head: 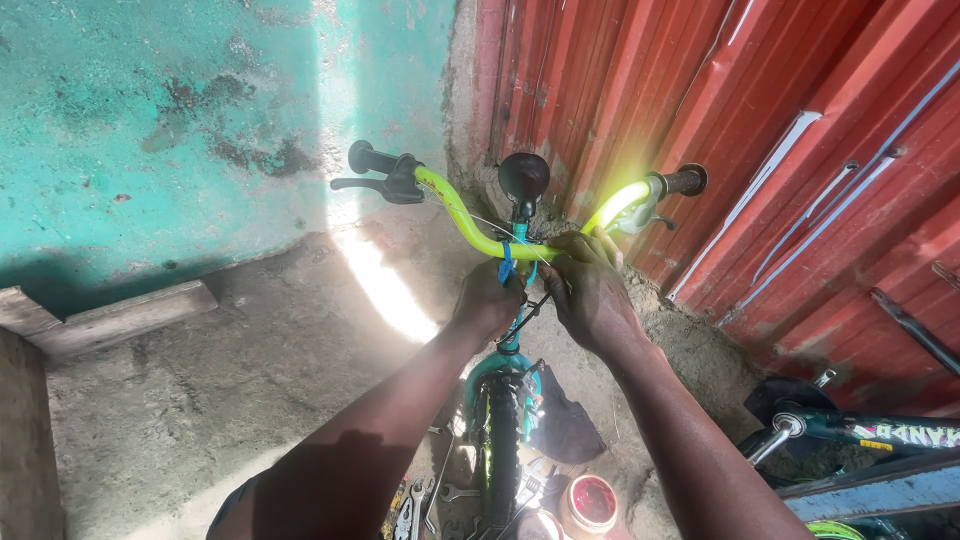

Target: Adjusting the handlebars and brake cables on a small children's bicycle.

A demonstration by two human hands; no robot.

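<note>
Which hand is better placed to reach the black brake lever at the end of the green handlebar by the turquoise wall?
Probably the left hand. It grips the stem below the handlebar, on the same side as that brake lever. The right hand rests on the bar's centre toward the red metal door and would have to cross over.

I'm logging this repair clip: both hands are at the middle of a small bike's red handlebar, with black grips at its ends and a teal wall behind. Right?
Not quite: the handlebar is bright yellow-green, not red; the red belongs to the corrugated metal sheet at the right. The head view shows this. The rest holds: left hand and right hand at its middle, black grips at the ends, teal wall behind.
</note>
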